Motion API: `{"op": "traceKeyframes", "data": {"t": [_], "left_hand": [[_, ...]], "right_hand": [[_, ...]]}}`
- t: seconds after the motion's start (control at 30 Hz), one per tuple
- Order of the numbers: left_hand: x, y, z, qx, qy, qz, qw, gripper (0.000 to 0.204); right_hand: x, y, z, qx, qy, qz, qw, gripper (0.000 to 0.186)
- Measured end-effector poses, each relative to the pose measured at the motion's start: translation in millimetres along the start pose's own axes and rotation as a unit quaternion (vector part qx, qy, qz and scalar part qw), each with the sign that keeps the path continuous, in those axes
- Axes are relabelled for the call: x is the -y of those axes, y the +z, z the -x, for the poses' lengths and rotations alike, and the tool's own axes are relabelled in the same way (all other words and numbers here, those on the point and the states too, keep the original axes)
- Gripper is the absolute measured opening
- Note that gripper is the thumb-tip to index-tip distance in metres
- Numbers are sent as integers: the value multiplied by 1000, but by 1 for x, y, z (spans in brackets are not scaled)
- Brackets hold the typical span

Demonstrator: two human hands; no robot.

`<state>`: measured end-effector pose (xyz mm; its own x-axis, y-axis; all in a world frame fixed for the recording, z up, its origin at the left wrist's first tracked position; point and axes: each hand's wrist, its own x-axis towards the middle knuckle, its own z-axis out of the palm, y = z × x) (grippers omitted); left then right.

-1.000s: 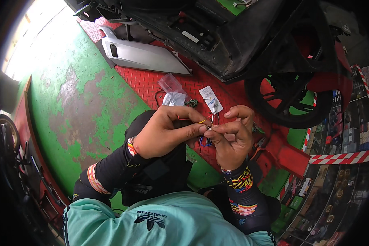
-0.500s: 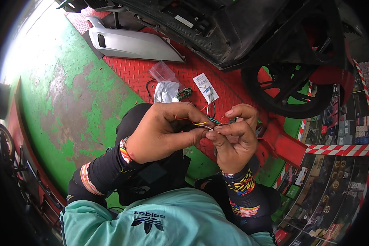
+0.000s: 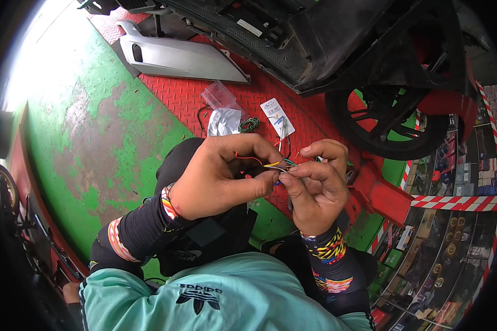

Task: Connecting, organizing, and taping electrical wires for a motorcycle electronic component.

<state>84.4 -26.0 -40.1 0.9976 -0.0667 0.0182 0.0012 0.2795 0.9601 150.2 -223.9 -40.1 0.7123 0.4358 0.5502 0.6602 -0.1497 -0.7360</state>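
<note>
Thin electrical wires (image 3: pixel 271 165) in red, yellow, white and green run between my two hands, in front of my chest. My left hand (image 3: pixel 226 171) is closed, with the wires pinched between thumb and forefinger. From its fingers a loose red wire end curls up. My right hand (image 3: pixel 317 187) is closed on the wires too, its thumb and forefinger meeting close to the left fingertips. Where the strands meet, the fingers partly hide them.
A motorcycle's black body and front wheel (image 3: pixel 389 124) stand over a red textured platform (image 3: pixel 171 99). On it lie a silver side panel (image 3: pixel 185 59), a clear plastic package (image 3: pixel 219 95), a white card (image 3: pixel 278 117) and coiled green wire (image 3: pixel 249 126). Glass display cases (image 3: pixel 453 237) line the right.
My right fingers have shifted slightly along the wires, and the white strand sits differently between the fingertips. My left hand stays nearly still. Part of what seems another person appears at lower left.
</note>
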Motion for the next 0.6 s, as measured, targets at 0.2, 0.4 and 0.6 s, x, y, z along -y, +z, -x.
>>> {"op": "traceKeyframes", "data": {"t": [0.2, 0.4, 0.6], "left_hand": [[2, -3, 0, 19, 81, -76, 994, 15], [2, 1, 2, -26, 48, -37, 998, 11], [4, 1, 2, -40, 59, -43, 996, 11]], "right_hand": [[-1, -2, -3, 29, 28, -44, 998, 16], [2, 8, 6, -9, 165, -243, 956, 14], [2, 5, 7, 5, 77, -90, 993, 18]]}}
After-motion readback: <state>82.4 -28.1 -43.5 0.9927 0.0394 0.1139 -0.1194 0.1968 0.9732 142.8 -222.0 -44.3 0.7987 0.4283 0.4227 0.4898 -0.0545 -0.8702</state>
